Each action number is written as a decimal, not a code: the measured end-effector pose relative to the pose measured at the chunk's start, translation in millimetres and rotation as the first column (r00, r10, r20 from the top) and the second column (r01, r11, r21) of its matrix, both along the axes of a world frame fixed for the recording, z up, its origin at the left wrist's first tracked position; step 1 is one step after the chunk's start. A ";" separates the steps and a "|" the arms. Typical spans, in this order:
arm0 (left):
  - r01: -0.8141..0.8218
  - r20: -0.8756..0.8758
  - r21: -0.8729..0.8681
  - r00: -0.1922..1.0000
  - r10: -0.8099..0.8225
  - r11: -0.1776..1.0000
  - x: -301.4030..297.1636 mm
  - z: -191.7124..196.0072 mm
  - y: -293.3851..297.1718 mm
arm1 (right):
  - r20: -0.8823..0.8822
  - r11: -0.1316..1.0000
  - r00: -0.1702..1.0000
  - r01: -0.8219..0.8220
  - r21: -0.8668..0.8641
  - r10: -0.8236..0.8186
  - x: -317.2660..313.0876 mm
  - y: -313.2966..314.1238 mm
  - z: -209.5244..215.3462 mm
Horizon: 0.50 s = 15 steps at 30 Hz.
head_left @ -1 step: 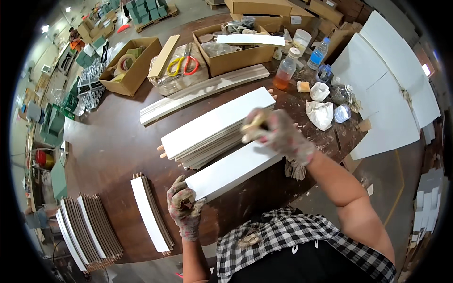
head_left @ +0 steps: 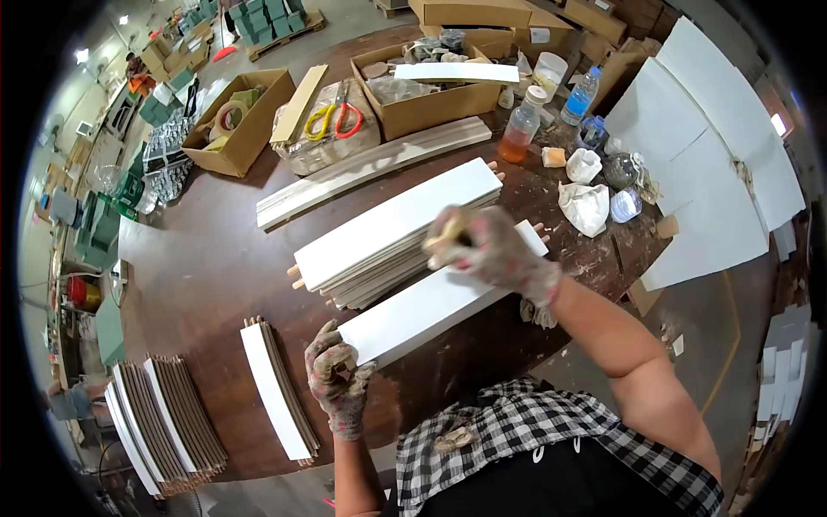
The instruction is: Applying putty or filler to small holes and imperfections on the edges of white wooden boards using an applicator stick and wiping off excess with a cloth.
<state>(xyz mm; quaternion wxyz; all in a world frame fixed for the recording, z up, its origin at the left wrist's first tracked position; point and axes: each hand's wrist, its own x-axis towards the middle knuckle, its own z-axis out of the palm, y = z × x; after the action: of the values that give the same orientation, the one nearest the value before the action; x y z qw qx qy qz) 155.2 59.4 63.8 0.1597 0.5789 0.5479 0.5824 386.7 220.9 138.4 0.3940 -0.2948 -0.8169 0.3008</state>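
Observation:
A white slat [head_left: 422, 314] with wooden pegs at its far right end lies slantwise on the brown table in front of me. My left hand [head_left: 340, 379], in a stained knit glove, is curled around its near left end. Over the right half of the slat, my gloved right hand [head_left: 500, 254] is closed on a small tan piece [head_left: 450, 229]; motion smears it, so its kind is unclear. Just beyond lies a stack of white slats [head_left: 396, 222], pegs sticking out at both ends. The right hand hides part of the slat and the stack's edge.
Bundled slats [head_left: 168, 422] and a smaller bundle [head_left: 277, 392] lie at left. Long pale strips [head_left: 370, 172], scissors [head_left: 334, 121] and cardboard boxes [head_left: 237, 129] sit at the back. Bottles [head_left: 522, 129] and a crumpled white bag [head_left: 583, 209] stand at right, near white panels [head_left: 689, 164].
My right hand has moved a little left and down along the slat, showing more of its right end with the pegs. The left hand stays in place.

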 end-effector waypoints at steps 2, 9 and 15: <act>-0.001 0.030 -0.012 1.000 0.001 1.000 -0.7 -0.4 -1.5 | 0.193 0.989 0.980 -0.019 -0.150 0.048 -23.8 -7.7 0.9; 0.023 0.017 -0.064 1.000 -0.022 0.998 -3.1 -2.7 -6.9 | 0.361 0.981 0.929 -0.011 -0.191 0.081 -35.3 -8.0 2.1; 0.000 0.001 -0.058 1.000 0.000 0.998 -1.6 -0.6 -2.0 | 0.438 0.946 0.896 0.207 -0.250 -0.080 43.6 28.0 12.2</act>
<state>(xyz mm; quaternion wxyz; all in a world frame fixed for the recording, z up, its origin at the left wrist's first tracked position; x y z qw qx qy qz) 153.6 57.5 63.2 0.1767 0.5736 0.5646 0.5666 430.3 248.9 150.6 0.1820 -0.4675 -0.8051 0.3163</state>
